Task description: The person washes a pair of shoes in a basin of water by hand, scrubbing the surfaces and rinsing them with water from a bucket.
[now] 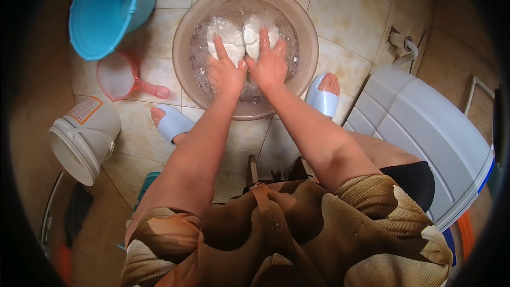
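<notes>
Two white, rounded pieces lie side by side in a beige basin (pixel 180 64) of bubbly water; ripples blur what kind they are. On the left white piece (pixel 231 34) rests my left hand (pixel 227 72), its index finger stretched forward and its thumb turned inward. My right hand (pixel 268 66) lies against the right white piece (pixel 254 29) with its fingers spread. Both hands are partly under water, and their outer fingers are hard to make out. The two thumbs come close together between the pieces.
A blue bucket (pixel 98 16), a pink dipper (pixel 130 79) and a white pail (pixel 85 138) lie to the left. At right is a large grey ribbed plastic unit (pixel 419 122), with a white pipe (pixel 409 50) behind it. My feet, in pale blue slippers (pixel 172 122), flank the basin on the tiles.
</notes>
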### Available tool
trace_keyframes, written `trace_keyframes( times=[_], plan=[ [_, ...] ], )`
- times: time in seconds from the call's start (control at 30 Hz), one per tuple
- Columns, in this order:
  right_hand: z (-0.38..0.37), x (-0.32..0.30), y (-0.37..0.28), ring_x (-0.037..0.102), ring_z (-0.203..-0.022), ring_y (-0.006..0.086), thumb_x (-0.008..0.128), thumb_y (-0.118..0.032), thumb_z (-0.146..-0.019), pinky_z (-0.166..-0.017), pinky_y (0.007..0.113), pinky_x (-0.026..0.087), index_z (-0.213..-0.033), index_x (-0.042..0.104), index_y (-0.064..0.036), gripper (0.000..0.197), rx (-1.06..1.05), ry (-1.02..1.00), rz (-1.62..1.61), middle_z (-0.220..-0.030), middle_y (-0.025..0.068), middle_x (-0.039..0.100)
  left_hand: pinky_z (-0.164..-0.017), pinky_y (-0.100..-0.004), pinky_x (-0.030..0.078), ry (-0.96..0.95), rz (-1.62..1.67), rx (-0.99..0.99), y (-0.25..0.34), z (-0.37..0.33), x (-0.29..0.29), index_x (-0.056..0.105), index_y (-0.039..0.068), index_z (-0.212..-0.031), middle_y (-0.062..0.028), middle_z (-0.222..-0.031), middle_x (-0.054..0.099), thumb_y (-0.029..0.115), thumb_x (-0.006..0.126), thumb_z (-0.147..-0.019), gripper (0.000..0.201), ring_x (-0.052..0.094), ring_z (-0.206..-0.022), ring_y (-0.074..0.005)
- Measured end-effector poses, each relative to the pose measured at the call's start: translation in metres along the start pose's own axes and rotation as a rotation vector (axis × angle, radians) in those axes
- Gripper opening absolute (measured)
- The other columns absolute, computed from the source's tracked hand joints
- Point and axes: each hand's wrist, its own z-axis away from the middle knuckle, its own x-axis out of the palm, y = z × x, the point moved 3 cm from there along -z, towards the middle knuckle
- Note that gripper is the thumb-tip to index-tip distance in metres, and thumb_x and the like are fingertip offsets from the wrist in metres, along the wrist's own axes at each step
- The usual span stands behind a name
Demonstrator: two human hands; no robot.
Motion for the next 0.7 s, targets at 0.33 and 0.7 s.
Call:
trace_keyframes(
  times=[0.33, 0.7],
  plan=[
    [0.037, -0.001, 0.029, 0.043, -0.117, 0.0397, 0.075, -0.028, -0.07, -0.09, 0.046, 0.047, -0.145, 0.028, -0.0273, 0.089, -0.018, -0.167, -0.156, -0.122, 0.0194, 0.037, -0.095, -0.049, 0.041, 0.028, 0.212, 0.022, -0.034, 0.054, 0.017, 0.008, 0.02, -0.15, -0.0303, -0.125, 0.04, 0.03, 0.072, -0.074, 0.1, 0.047, -0.113, -0.0454],
    [0.054, -0.024, 0.028, 0.045, -0.113, 0.0379, 0.076, -0.022, -0.068, -0.087, 0.045, 0.047, -0.146, 0.026, -0.0217, 0.092, -0.016, -0.004, -0.122, -0.117, 0.0185, 0.041, -0.093, -0.0493, 0.042, 0.108, 0.197, 0.101, -0.02, 0.067, 0.005, 0.01, 0.018, -0.15, -0.0276, -0.121, 0.044, 0.026, 0.074, -0.071, 0.102, 0.048, -0.111, -0.0451]
  ],
)
